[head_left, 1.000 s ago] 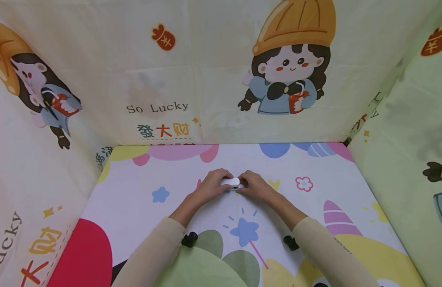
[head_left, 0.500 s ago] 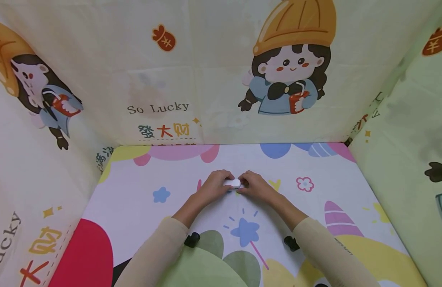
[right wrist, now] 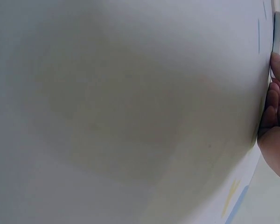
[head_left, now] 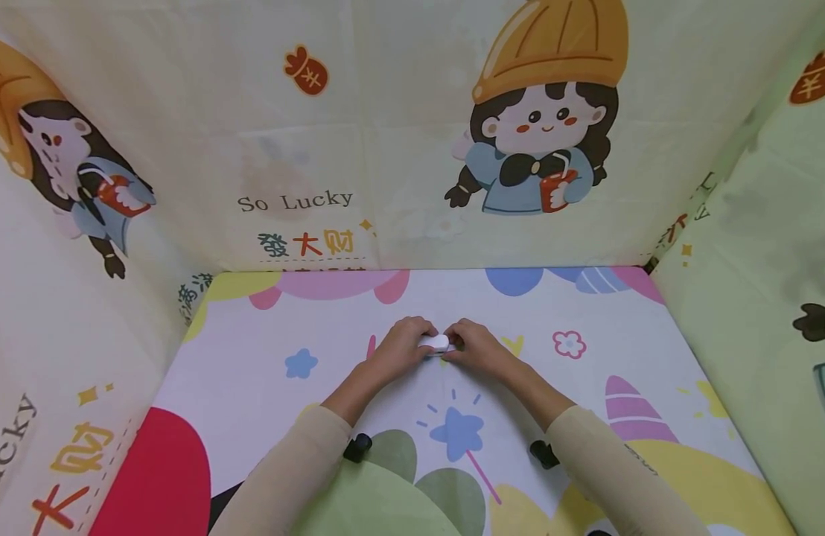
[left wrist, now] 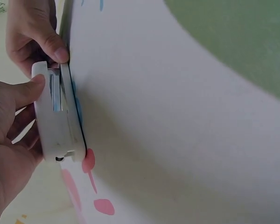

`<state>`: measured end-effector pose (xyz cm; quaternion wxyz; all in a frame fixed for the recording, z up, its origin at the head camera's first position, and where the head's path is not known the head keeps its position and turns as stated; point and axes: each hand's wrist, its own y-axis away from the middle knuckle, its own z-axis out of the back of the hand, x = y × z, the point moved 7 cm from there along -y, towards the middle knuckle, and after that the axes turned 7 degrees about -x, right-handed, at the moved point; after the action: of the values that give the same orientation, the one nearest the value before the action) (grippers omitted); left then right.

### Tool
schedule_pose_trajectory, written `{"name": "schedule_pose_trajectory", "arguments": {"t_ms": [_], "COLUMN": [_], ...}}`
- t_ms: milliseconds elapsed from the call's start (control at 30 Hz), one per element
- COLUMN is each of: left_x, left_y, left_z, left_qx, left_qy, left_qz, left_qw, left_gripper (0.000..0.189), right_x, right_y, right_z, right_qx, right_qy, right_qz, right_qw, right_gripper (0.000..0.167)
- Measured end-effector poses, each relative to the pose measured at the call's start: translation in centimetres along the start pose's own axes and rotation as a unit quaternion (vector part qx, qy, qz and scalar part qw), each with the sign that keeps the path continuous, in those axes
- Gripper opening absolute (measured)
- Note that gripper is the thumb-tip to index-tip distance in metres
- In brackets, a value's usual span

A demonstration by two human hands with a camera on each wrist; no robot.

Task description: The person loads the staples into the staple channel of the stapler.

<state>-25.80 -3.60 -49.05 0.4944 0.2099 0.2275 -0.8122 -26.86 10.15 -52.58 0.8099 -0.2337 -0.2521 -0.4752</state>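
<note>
A white stapler (head_left: 437,343) sits low over the table between the two hands. My left hand (head_left: 400,348) grips its body from the left, thumb on the near side and fingers behind. In the left wrist view the stapler (left wrist: 56,133) has its top arm parted from the base at the front, with a metal strip showing in the gap. My right hand (head_left: 479,348) pinches the front end of the base, its thumb (left wrist: 59,52) on the near side. The right wrist view catches the right hand (right wrist: 276,135) only at its edge, with curled fingers partly hidden.
The tabletop (head_left: 252,417) has a white cloth printed with coloured shapes. Patterned cloth walls (head_left: 412,149) close off the back and both sides. A black wrist camera hangs under the left sleeve (head_left: 292,461) and another under the right sleeve (head_left: 613,469).
The left hand and forearm have shifted very slightly to the right with the stapler. The right hand keeps its hold at the front end.
</note>
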Motion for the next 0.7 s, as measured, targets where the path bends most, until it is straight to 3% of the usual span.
{"name": "schedule_pose_trajectory", "arguments": {"t_ms": [700], "left_x": [-0.08], "left_y": [0.23], "left_z": [-0.01], "left_qx": [-0.005], "left_qy": [0.002], "left_qz": [-0.001], "left_qw": [1.0], "left_gripper": [0.024], "right_x": [-0.13], "right_y": [-0.13], "right_z": [-0.08], "right_qx": [0.005], "right_qy": [0.0], "right_qz": [-0.011], "right_qw": [0.9999], "right_gripper": [0.034]}}
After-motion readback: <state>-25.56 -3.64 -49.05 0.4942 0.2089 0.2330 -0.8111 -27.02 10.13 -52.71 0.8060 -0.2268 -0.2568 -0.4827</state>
